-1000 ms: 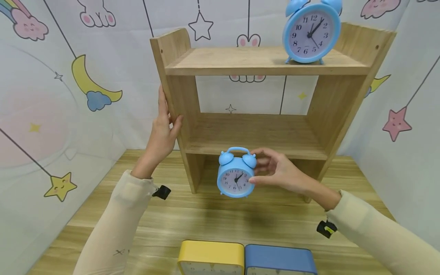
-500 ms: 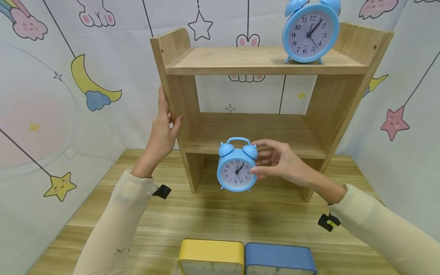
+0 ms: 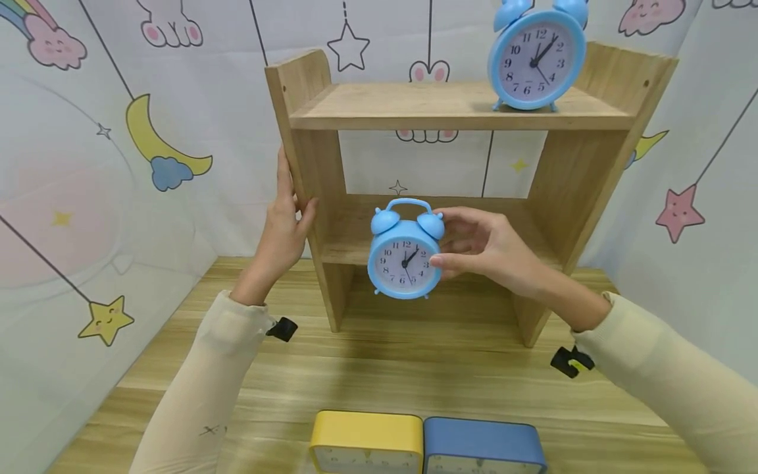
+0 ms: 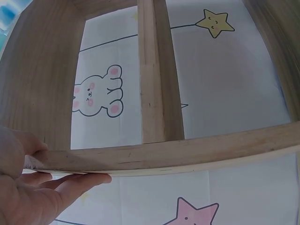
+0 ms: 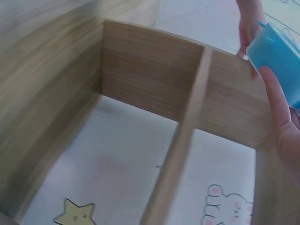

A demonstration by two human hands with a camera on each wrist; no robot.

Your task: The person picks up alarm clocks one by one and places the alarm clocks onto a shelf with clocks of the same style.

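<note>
A light blue twin-bell alarm clock is held upright in the air by my right hand, thumb at the front of its right side and fingers behind. In the head view it overlaps the middle shelf of a wooden shelf unit. The right wrist view shows the same clock from its side, at the upper right. My left hand grips the unit's left side panel, thumb on the front edge and fingers along the outside; the left wrist view shows this hand around the panel's edge.
Another light blue alarm clock stands on the right of the top shelf. A yellow clock and a blue clock sit side by side on the wood-grain table at the front. Printed cloth walls surround the table.
My right hand has raised the alarm clock from low in front of the bottom compartment to the height of the middle shelf. The left hand keeps its grip on the side panel.
</note>
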